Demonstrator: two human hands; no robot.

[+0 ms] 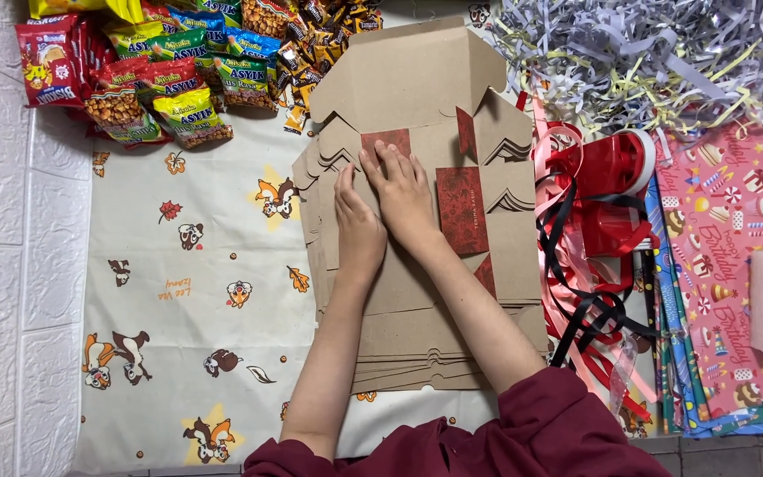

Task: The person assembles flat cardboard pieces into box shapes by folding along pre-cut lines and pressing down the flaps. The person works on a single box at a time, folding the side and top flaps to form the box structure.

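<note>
A stack of flat brown cardboard box blanks [417, 318] lies on a patterned cloth in the middle of the view. The top blank [408, 79] has dark red printed panels [463, 208]. My left hand [357, 225] presses flat on the top blank, fingers together. My right hand [404, 194] lies beside it, fingertips on a small red panel [392, 140] near a fold. Both hands press on the cardboard and grasp nothing.
Snack packets [169, 62] are piled at the top left. Shredded paper [646, 53] fills the top right. Red and black ribbons [593, 212] and pink gift wrap sheets [717, 256] lie to the right. A white tiled surface [11, 265] borders the cloth [196, 265].
</note>
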